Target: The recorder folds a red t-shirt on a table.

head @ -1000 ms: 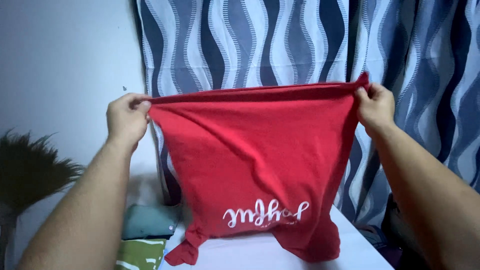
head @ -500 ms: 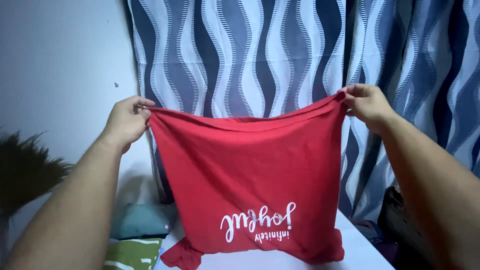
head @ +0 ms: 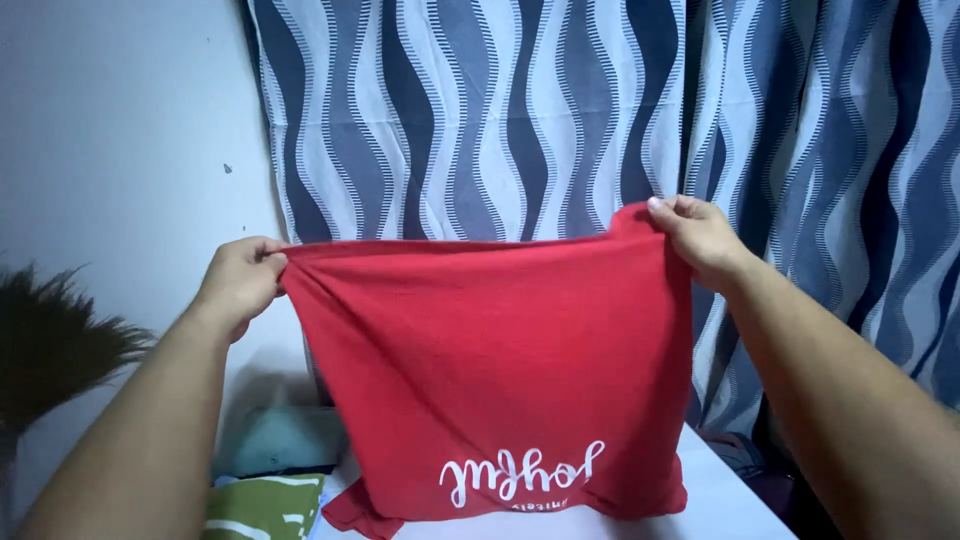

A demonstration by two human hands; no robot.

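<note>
A red T-shirt (head: 490, 370) of soft, matte knit hangs upside down across the middle of the frame, held up in the air by its hem. The left hand (head: 238, 282), at centre left, has its grip pinched shut on one hem corner, where the cloth bunches into small folds; the right hand (head: 695, 232), a little higher at centre right, has its grip closed on the other corner, thumb and fingers clamped over a raised peak of fabric. Between them the hem runs as a nearly straight, slightly rolled edge. The body of the shirt falls in a broad, smooth panel with faint diagonal creases near the left grip, narrowing toward the bottom of the frame. Low on the panel sits a white printed script (head: 522, 472), curling and inverted, with a smaller line of print beneath it. The shirt's lower end and short sleeves rest crumpled on a white worktop (head: 715, 500) at the lower right.

Behind hangs a curtain (head: 480, 110) with wavy vertical stripes in navy, grey-blue and white. At the lower left lie a folded teal cloth (head: 285, 440) and a green patterned cloth (head: 265, 505); dark feathery bristles (head: 55, 340) show at the left edge, against a plain pale wall (head: 120, 120)
</note>
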